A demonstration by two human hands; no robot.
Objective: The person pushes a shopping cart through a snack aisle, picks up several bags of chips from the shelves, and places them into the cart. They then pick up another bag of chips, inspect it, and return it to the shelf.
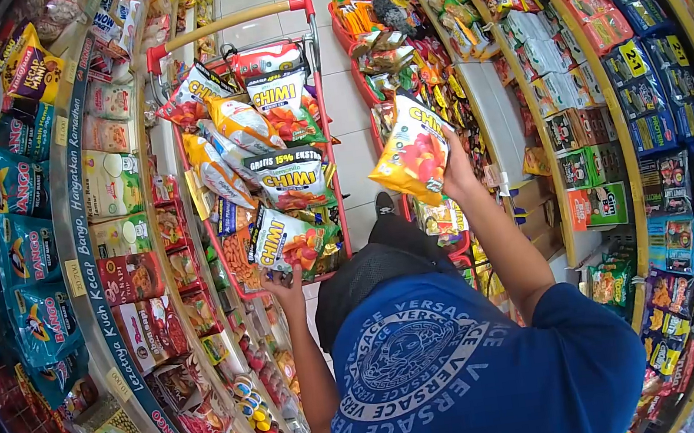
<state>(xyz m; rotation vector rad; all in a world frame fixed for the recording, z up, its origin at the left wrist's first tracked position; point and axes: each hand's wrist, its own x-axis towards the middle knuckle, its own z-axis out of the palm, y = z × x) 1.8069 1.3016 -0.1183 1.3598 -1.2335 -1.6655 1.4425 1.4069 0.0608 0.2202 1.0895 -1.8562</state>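
Observation:
My right hand [458, 168] grips the side of a yellow and white Chimi snack bag [415, 150], held up to the right of the cart. My left hand [286, 287] is at the near edge of the red-trimmed shopping cart [343, 226], its fingers against the bottom of another Chimi bag [290, 240]. Whether those fingers grip the bag is hard to make out. Inside the cart lie several more snack bags, among them a black-topped Chimi bag [293, 178], orange and white bags [245, 123] and a bag of peanuts [240, 257].
Shelves of packets line both sides, with blue Bango pouches [44, 322] at the left and blue packets [650, 85] at the right. Red baskets [363, 57] filled with snacks stand right of the cart. White floor tiles [340, 86] show between them.

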